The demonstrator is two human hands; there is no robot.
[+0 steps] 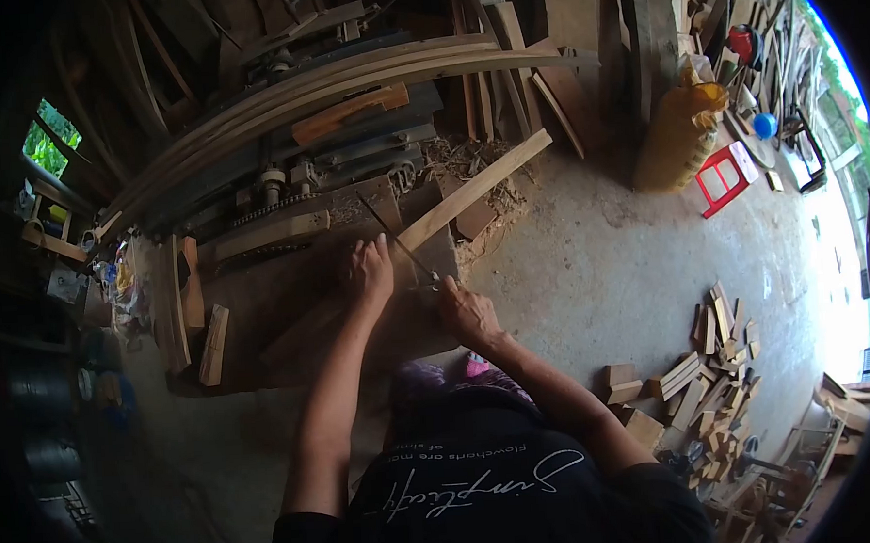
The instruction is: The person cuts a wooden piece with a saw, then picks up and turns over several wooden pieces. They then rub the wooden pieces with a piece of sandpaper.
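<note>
A thin dark rod-like tool [395, 236] runs diagonally over the wooden bench [298, 360]. Its lower right end meets my right hand [469, 314], whose fingers are closed around it. My left hand [370, 268] is beside the tool's middle, over the bench, with its fingers bent; what it holds, if anything, is too small to make out. A long pale wooden board [475, 190] slants up and to the right from near my hands, past the bench edge.
Long curved wood strips [349, 79] lie across machinery behind the bench. Wood blocks [717, 385] are piled on the floor at right. A yellow sack [680, 139] and a red stool [724, 179] stand at the upper right. Short wood pieces [214, 345] lie on the bench's left.
</note>
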